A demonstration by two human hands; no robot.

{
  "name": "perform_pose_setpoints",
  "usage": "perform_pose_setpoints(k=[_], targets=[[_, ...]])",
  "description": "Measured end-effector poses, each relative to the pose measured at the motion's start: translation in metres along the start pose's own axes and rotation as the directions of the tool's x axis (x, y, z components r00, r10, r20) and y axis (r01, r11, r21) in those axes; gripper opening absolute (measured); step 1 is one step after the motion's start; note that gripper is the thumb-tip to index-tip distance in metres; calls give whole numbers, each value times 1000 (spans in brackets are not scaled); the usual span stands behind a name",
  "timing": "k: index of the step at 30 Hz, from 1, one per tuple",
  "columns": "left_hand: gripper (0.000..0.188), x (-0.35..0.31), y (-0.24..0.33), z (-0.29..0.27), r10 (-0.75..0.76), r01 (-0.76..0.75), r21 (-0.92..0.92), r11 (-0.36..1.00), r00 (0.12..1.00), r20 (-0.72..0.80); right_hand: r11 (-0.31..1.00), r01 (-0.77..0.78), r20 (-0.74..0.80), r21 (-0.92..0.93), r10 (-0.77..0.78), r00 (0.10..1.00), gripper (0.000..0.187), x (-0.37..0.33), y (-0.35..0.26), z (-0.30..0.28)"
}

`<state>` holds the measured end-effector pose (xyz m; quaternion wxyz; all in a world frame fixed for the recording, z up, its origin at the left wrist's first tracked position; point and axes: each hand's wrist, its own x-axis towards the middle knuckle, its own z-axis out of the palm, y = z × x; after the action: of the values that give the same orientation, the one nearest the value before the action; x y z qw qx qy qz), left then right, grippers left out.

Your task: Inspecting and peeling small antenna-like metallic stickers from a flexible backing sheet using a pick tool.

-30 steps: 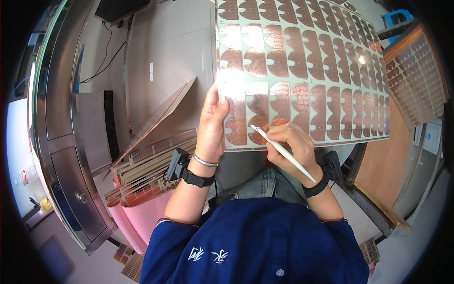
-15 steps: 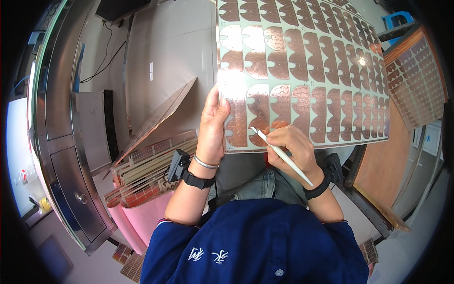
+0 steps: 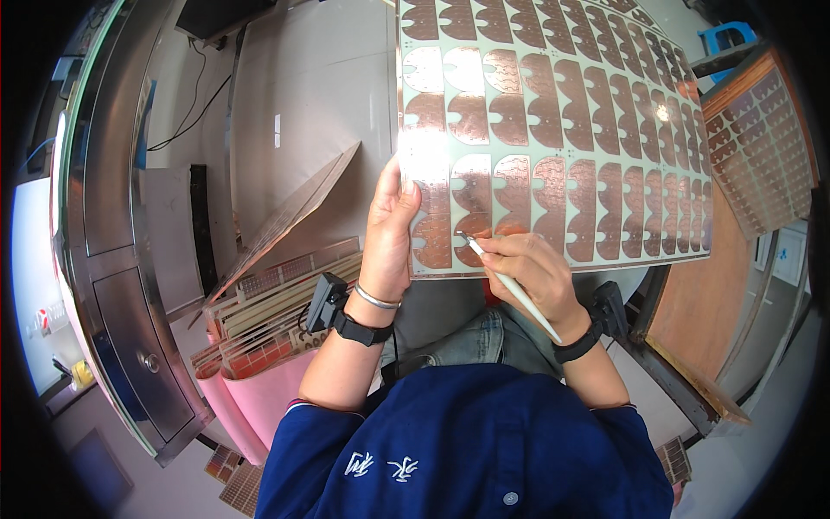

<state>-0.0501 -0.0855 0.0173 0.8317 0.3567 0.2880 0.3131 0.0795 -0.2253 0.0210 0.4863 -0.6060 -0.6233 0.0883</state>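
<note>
Between a metal cabinet [image 3: 134, 337] on the left and a wooden board [image 3: 705, 307] on the right, worked beside closely packed sheets [image 3: 298, 311] and a pink sheet [image 3: 268, 389]. Held before the body, over the jeans [image 3: 467, 342], a large panel [image 3: 553, 147], pale green with rows of copper-coloured shapes. Could not tell the support at the far side, beyond the upper rim of the view. Gripped the panel near its lower left corner with the left hand [image 3: 392, 212], with thumb over the face and fingers mostly hidden behind. Pinched a white pen-like tool [image 3: 532, 307] in the right hand [image 3: 538, 264], with tip at a copper-coloured shape [image 3: 463, 253] close to the near edge; could not tell actual contact or the exact form of the tip. Judged the panel thin and stiff, seemingly light for its spread, yet likely to twist under a one-corner hold. Judged the glossy face probably slick and easily scratched, and the rim perhaps sharp. Favoured accordingly a hold at opposite edges, off the copper-coloured faces. Judged the tool light and rigid, best taken low on the handle, just behind the tip.
</note>
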Motion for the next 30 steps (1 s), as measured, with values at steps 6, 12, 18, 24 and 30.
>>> perform_pose_setpoints(k=[6, 12, 18, 24, 30], targets=[[55, 3, -5, -5, 29, -26, 76, 997, 999, -39, 999, 30, -43, -45, -32, 999, 27, -4, 4, 8], [54, 2, -5, -5, 24, -20, 70, 997, 998, -58, 998, 27, -61, -64, -30, 998, 26, -4, 3, 8], [54, 0, -4, -2, 29, -24, 82, 996, 997, -65, 998, -57, -55, 7, 57, 997, 25, 0, -4, 5], [55, 1, -4, -4, 44, -38, 91, 995, 997, -61, 999, -37, -84, -1, 37, 996, 26, -3, 1, 7], [56, 1, -6, -6, 48, -42, 89, 995, 997, -61, 999, -39, -79, -11, 38, 996, 25, -4, 1, 7]])
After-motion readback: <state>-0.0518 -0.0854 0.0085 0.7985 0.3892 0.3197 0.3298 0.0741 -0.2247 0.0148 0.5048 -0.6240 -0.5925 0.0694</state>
